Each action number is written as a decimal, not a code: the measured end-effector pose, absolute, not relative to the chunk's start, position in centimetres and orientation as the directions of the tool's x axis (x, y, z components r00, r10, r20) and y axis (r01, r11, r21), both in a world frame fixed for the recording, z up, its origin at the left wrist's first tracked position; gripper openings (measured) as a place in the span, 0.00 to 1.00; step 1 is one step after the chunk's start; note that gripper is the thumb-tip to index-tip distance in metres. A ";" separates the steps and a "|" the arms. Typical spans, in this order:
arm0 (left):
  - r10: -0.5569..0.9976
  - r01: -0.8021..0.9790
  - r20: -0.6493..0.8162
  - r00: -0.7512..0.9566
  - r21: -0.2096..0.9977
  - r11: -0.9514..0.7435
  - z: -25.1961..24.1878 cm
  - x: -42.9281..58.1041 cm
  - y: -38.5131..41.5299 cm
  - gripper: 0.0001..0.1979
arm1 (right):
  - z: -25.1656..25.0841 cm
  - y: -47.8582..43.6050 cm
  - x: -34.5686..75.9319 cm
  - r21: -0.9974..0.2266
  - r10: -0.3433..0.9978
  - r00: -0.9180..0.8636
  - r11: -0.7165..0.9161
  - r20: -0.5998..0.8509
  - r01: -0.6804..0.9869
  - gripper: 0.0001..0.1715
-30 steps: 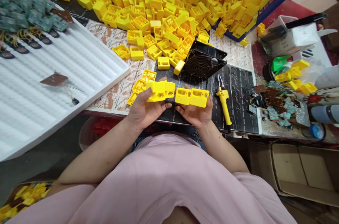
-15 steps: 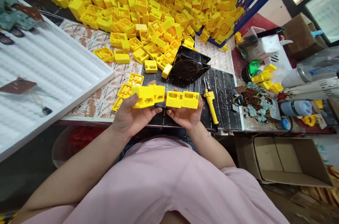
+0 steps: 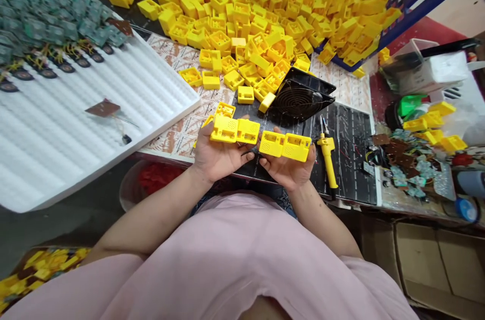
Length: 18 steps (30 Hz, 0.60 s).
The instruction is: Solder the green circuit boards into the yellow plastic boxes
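My left hand (image 3: 220, 156) is closed around two yellow plastic housings (image 3: 226, 129) set side by side, their perforated faces and open compartments turned up. In my right hand (image 3: 290, 171) are two more yellow housings (image 3: 297, 147), also in a row and gripped at the ends. Both hands are held close together above the bench's front edge. A few loose housings (image 3: 226, 109) lie just behind my left hand, partly hidden by it. To the right of my right hand rests a yellow-handled soldering iron (image 3: 328, 161).
A large heap of yellow housings (image 3: 257, 2) spills from a blue crate (image 3: 417, 12). A black fan (image 3: 301, 95) stands before it. Left, a white foam sheet (image 3: 151, 93) carries circuit boards with speakers (image 3: 56, 32). Loose boards (image 3: 413, 163) lie at right, above a cardboard box (image 3: 428, 259).
The view has swung left, so the scene appears shifted right. My left hand has tilted its housings, showing their perforated faces more. Both hands keep hold of their housings.
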State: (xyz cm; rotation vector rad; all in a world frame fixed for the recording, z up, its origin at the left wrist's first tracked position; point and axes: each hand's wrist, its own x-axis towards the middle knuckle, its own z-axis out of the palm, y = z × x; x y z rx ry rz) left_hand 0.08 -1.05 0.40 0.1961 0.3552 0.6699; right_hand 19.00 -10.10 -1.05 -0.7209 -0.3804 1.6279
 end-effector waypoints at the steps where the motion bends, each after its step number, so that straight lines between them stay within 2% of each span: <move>1: 0.634 -0.567 -0.256 0.730 0.293 0.770 0.5 0.1 -1.1 0.39 | -1.0 -10.1 19.0 -0.624 0.968 -0.045 -0.194 -0.246 -0.757 0.51; 9: 0.664 -0.592 -0.285 0.691 0.304 0.746 1.3 0.8 -1.6 0.38 | -1.0 -10.1 19.3 -0.640 0.950 0.029 -0.187 -0.311 -0.745 0.43; 18: 0.688 -0.596 -0.267 0.674 0.353 0.721 1.4 0.7 -1.9 0.41 | -1.3 -10.0 19.2 -0.665 0.952 0.030 -0.190 -0.305 -0.722 0.43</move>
